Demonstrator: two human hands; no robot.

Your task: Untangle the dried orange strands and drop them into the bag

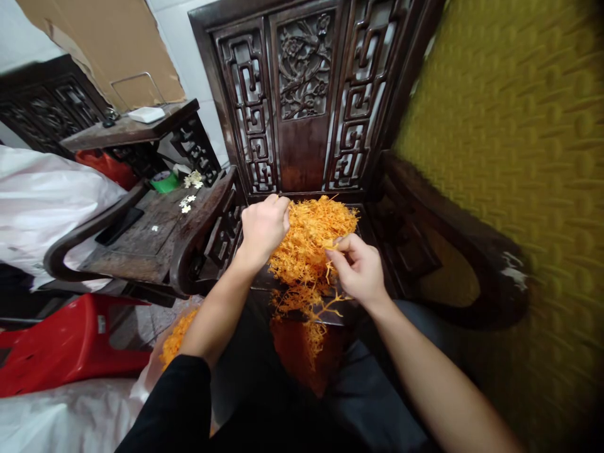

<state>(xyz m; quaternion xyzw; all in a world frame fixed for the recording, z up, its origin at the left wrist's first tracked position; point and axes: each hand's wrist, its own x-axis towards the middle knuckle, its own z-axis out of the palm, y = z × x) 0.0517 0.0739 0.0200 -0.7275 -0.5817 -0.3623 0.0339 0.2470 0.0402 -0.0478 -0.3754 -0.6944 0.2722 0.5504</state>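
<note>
Item: heap of orange, thread-like plastic sprigs (311, 242), lying on the seat of a dark carved wooden chair (302, 94), some strands trailing over the front edge.
Left hand (263, 229): grip closed, fingers curled into the heap's upper left edge.
Right hand (359, 269): thumb and forefinger pinched on one orange sprig at the heap's right side.
Adjacent: red plastic stool (70, 343), lower left.

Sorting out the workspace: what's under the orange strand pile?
The orange strand pile lies on a dark carved chair's seat; both hands pinch strands. The seat beneath is mostly covered.
</note>
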